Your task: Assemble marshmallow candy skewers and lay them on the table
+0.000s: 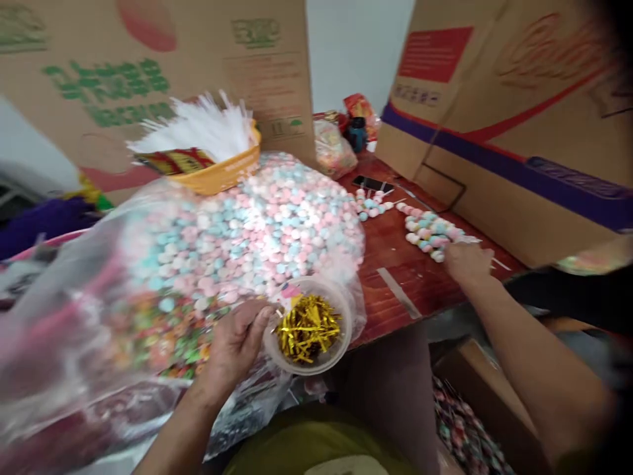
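Note:
My left hand [242, 336] is at the left rim of a clear round tub [345, 343], thumb and fingers pressed together. What is between its fingertips is too small to make out. Short gold twist ties [310, 328] lie heaped in the tub. Farther right, my right hand [467, 265] is closed over the stick ends of a row of marshmallow skewers [429, 231], pink, white and blue, lying on the red table [378, 247]. Its fingertips are partly hidden. Loose pastel marshmallows [277, 218] cover a large plastic sheet to the left, with colourful ring-shaped pieces [182, 349] nearer me.
A yellow basket [222, 175] of white sticks [202, 132] stands behind the marshmallows. Tall cartons rise at the back left [198, 59] and right [475, 125]. A phone [372, 184] and a small marshmallow group [370, 206] lie farther back. An open box [487, 389] sits below the table edge.

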A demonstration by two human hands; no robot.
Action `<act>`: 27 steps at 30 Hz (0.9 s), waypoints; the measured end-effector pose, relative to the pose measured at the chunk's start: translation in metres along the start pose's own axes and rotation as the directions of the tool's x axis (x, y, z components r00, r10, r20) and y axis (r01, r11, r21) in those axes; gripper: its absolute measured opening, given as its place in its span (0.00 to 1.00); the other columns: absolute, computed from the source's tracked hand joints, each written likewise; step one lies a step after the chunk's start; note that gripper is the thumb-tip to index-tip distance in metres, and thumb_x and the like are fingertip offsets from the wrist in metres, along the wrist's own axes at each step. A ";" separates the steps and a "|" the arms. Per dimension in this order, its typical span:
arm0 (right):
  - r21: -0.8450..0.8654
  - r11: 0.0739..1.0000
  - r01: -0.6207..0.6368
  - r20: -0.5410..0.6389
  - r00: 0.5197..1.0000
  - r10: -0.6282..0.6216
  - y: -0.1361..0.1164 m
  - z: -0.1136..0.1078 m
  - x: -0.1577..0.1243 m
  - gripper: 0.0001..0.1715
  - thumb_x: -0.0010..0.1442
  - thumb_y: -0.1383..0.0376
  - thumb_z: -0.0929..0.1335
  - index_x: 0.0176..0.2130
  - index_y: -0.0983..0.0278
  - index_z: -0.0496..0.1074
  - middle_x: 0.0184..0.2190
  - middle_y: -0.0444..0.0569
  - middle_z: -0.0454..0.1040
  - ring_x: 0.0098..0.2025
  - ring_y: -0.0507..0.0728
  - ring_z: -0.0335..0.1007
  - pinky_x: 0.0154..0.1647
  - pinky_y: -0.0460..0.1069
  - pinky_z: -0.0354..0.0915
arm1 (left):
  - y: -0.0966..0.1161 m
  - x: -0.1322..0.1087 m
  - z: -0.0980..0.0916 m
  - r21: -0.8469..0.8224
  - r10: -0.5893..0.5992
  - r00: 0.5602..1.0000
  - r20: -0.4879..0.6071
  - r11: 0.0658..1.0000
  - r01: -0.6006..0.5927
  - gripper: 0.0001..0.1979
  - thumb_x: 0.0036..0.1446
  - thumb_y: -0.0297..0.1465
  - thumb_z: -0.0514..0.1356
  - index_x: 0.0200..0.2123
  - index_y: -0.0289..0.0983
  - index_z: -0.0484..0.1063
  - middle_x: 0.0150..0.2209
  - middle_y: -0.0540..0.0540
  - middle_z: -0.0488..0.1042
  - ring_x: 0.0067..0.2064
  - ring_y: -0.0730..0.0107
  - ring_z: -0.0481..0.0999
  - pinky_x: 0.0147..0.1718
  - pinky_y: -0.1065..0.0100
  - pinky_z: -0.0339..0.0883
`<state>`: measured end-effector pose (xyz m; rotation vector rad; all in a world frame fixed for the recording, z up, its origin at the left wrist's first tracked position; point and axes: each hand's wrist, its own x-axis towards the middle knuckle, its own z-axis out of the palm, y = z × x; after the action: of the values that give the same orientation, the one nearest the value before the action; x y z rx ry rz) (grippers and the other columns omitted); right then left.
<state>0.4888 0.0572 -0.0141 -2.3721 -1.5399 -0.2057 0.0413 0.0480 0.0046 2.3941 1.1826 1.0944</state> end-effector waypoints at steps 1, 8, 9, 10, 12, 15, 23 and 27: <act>0.036 0.999 -0.002 -0.027 1.000 0.003 0.003 0.005 -0.001 0.19 0.63 0.58 0.62 0.24 0.65 0.69 0.27 0.52 0.71 0.34 0.56 0.69 0.36 0.54 0.61 | -0.002 -0.001 -0.002 0.004 0.018 1.000 -0.008 1.000 -0.018 0.10 0.62 0.32 0.54 0.36 0.39 0.75 0.33 0.48 0.79 0.34 0.70 0.78 0.34 0.73 0.69; 0.530 0.847 0.046 -0.137 0.990 0.032 -0.059 -0.008 -0.051 0.18 0.57 0.55 0.63 0.21 0.60 0.64 0.20 0.48 0.64 0.25 0.56 0.62 0.29 0.52 0.57 | -0.006 -0.004 -0.018 0.055 0.185 0.983 -0.006 0.981 -0.184 0.07 0.62 0.27 0.53 0.36 0.38 0.71 0.30 0.48 0.77 0.34 0.71 0.76 0.37 0.70 0.68; 0.645 0.762 0.052 -0.109 0.994 0.024 -0.080 -0.012 -0.064 0.16 0.58 0.54 0.63 0.25 0.61 0.67 0.22 0.47 0.66 0.25 0.55 0.62 0.27 0.51 0.58 | -0.005 -0.003 -0.018 0.049 0.197 0.980 0.003 0.979 -0.197 0.07 0.62 0.28 0.52 0.35 0.38 0.70 0.30 0.47 0.77 0.34 0.70 0.76 0.37 0.69 0.69; 0.711 0.701 0.055 -0.085 0.996 0.008 -0.104 -0.016 -0.078 0.18 0.59 0.51 0.61 0.29 0.61 0.68 0.22 0.46 0.66 0.23 0.53 0.61 0.25 0.49 0.58 | -0.004 -0.003 -0.018 0.044 0.211 0.977 0.010 0.976 -0.211 0.08 0.62 0.28 0.52 0.35 0.38 0.70 0.30 0.47 0.77 0.33 0.70 0.76 0.36 0.69 0.69; 0.795 0.605 0.040 -0.003 0.998 -0.062 -0.153 -0.021 -0.101 0.21 0.59 0.48 0.62 0.31 0.62 0.69 0.19 0.42 0.63 0.19 0.50 0.56 0.20 0.46 0.56 | 0.000 -0.001 -0.017 0.037 0.241 0.970 0.017 0.970 -0.241 0.08 0.62 0.28 0.52 0.34 0.37 0.70 0.29 0.46 0.77 0.32 0.70 0.76 0.35 0.69 0.68; 0.947 0.232 -0.222 0.284 0.915 -0.285 -0.215 -0.025 -0.125 0.22 0.51 0.47 0.68 0.32 0.64 0.71 0.16 0.38 0.58 0.17 0.47 0.49 0.17 0.44 0.51 | 0.007 -0.002 -0.018 0.027 0.245 0.969 0.023 0.969 -0.246 0.08 0.61 0.28 0.52 0.33 0.37 0.71 0.28 0.46 0.77 0.31 0.70 0.75 0.33 0.70 0.67; 0.933 -0.012 -0.360 0.341 0.896 -0.285 -0.269 -0.010 -0.151 0.22 0.49 0.53 0.72 0.19 0.63 0.61 0.14 0.36 0.54 0.18 0.45 0.46 0.19 0.44 0.48 | 0.009 -0.025 -0.025 -0.278 -0.212 0.969 0.128 0.930 0.240 0.09 0.58 0.36 0.59 0.37 0.37 0.72 0.27 0.49 0.75 0.28 0.73 0.72 0.27 0.74 0.63; 0.917 0.035 -0.397 0.392 0.881 -0.265 -0.266 -0.016 -0.148 0.23 0.48 0.49 0.71 0.20 0.63 0.62 0.14 0.36 0.54 0.16 0.45 0.44 0.16 0.44 0.45 | 0.007 -0.029 -0.027 -0.360 -0.232 0.969 0.084 0.900 0.246 0.08 0.56 0.33 0.60 0.26 0.37 0.71 0.20 0.52 0.69 0.23 0.76 0.67 0.24 0.75 0.60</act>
<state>0.1862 0.0248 0.0057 -1.1800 -0.9700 1.2495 0.0150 0.0188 0.0121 1.9209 1.1075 1.0732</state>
